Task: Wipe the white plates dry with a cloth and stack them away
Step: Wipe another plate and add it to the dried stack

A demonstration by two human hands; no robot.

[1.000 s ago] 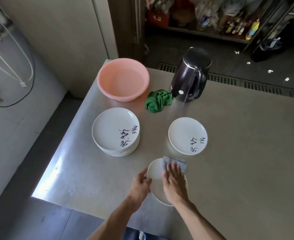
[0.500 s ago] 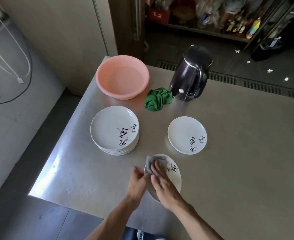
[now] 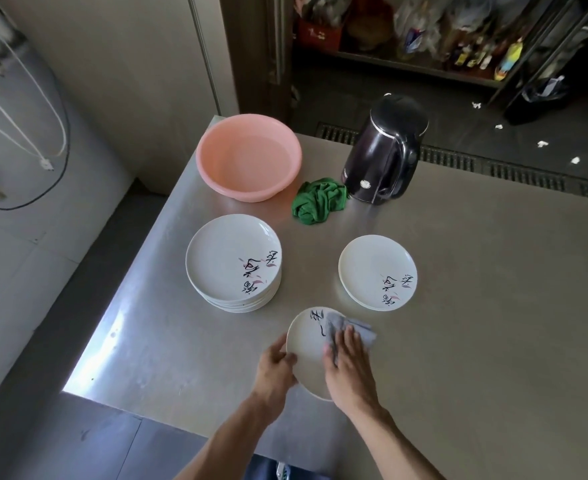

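My left hand (image 3: pixel 275 367) grips the left rim of a white plate (image 3: pixel 308 348) with black writing, held near the table's front edge. My right hand (image 3: pixel 349 365) lies flat on a grey cloth (image 3: pixel 358 329) and presses it against the plate's right side. A tall stack of white plates (image 3: pixel 232 261) stands to the upper left of the held plate. A lower stack of white plates (image 3: pixel 377 271) sits to its upper right.
A pink basin (image 3: pixel 249 155) stands at the table's far left corner, with a crumpled green cloth (image 3: pixel 320 200) and a dark kettle (image 3: pixel 386 161) to its right. The steel table (image 3: pixel 493 306) ends at left and front edges near my hands.
The plate has turned in my left hand, so its writing now sits at the top. My right hand and the grey cloth slid from the plate's left side to its right side.
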